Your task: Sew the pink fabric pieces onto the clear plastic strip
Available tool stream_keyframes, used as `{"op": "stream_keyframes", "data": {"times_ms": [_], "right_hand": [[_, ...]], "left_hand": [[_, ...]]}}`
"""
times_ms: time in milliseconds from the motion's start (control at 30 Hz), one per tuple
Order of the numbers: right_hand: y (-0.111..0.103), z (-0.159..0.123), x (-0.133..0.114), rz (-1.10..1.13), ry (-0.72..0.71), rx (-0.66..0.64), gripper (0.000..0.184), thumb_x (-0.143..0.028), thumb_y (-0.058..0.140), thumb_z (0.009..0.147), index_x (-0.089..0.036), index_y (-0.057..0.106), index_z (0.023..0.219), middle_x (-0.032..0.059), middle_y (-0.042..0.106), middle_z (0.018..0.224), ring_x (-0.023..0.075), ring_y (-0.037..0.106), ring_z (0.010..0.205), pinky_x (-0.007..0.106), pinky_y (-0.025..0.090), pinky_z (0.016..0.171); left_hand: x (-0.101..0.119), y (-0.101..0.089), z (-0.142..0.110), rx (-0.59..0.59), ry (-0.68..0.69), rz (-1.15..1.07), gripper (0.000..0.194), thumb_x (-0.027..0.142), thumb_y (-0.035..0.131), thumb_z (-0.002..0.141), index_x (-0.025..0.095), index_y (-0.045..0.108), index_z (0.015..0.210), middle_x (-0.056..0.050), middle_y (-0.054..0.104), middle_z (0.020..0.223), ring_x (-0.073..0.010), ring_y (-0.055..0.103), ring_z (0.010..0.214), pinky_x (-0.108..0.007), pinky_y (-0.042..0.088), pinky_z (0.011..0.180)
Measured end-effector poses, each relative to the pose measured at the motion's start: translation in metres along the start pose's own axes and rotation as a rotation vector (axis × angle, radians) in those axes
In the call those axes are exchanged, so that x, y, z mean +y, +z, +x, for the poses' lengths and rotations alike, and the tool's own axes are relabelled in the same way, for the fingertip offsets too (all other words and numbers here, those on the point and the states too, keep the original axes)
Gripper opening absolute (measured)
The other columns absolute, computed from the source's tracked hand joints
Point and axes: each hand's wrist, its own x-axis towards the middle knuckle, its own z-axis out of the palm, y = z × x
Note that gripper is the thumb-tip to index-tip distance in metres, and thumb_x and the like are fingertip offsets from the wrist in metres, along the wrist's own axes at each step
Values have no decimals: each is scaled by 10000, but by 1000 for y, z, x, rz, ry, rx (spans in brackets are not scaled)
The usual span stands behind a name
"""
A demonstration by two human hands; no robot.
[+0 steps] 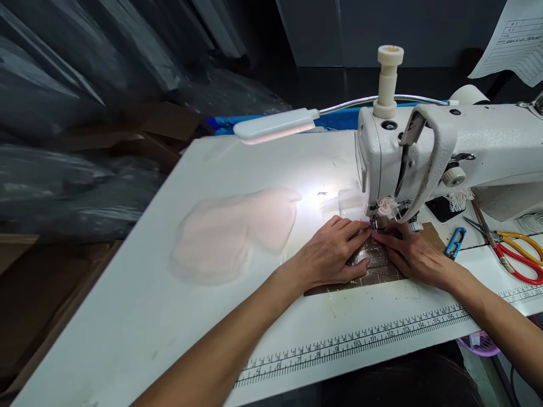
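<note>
White metal looms at the right: the machine [424, 141], with both my hands working close under its head. Left hand [331, 251] is flat, fingers together, thumb spread away from them, on a shiny sheet [377, 254] over a brown board [384, 278]. That's where the work sits, back from the table's [139, 316] ruled front edge, right beside the foot [379, 222]. Right hand [418, 254] comes in from the other side, index stretched towards the foot; whether it pinches anything, I can't tell.

Good handling here, I'd judge, means light, even pressure from both sides, sheet flat, no tugging against the needle, and fingertips just clear of the foot. They look very near it, so slow feeding suits.

Now the murky bits: the needle's tip and the stitch line are lost among metal and fingers. A pink ruffle [386, 206] hangs by the head; what holds it, I can't make out. Towards the table's left edge, the pink pieces [220, 234] are smeared, outlines soft. Both forearms run out of frame.
</note>
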Motion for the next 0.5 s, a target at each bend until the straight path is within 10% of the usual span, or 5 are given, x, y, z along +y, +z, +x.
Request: {"op": "stream_keyframes", "data": {"times_ms": [267, 500], "right_hand": [[-11, -1, -7, 78, 122, -34, 372, -206, 448, 983, -209, 600, 1323, 140, 586, 1189, 241, 636, 1039, 437, 577, 916], [-20, 3, -6, 152, 220, 50, 254, -236, 451, 959, -182, 699, 973, 95, 668, 1025, 209, 663, 885, 359, 578, 804]], "left_hand": [[0, -4, 4, -64, -49, -7, 396, 363, 514, 905, 87, 587, 1179, -167, 634, 1105, -291, 599, 953, -436, 483, 784], [-2, -2, 4, -100, -81, 56, 457, 428, 511, 900, 116, 565, 1229, -135, 629, 1063, -276, 576, 937, -413, 447, 801]]}}
